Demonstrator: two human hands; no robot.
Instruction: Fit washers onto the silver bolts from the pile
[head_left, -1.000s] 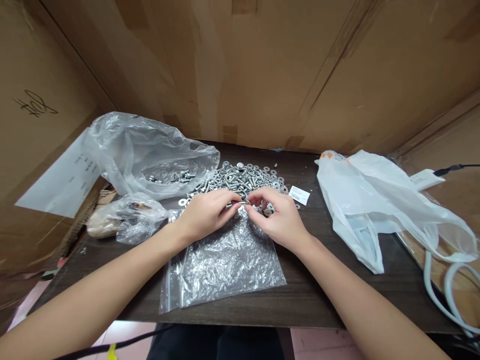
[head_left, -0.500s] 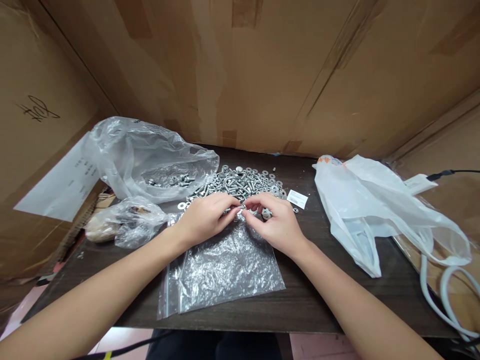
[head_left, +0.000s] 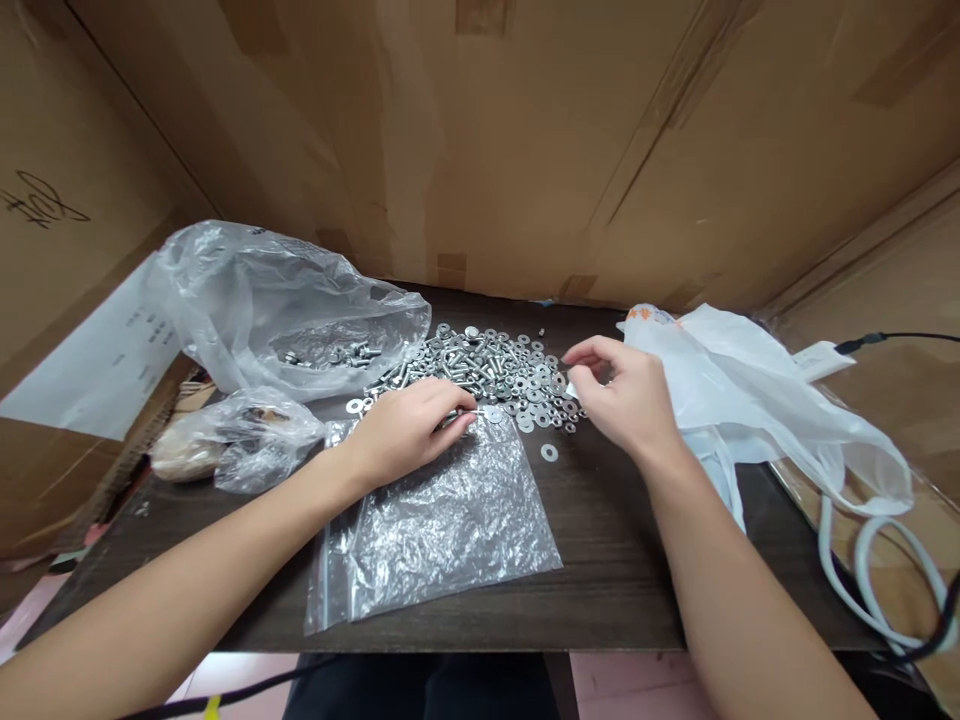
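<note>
Looks like a small workshop: cardboard wall at twelve o'clock, heap of bolts and washers mid-dial.

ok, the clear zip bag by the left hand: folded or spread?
Spread: the zip bag lies wrinkled but flat on the table, both near corners showing. Can't tell if it's sealed.

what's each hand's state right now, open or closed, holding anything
Left hand: closed, pinching a small metal bolt.
Right hand: loosely curled beside the hardware pile; whether it holds anything cannot be told.
</note>
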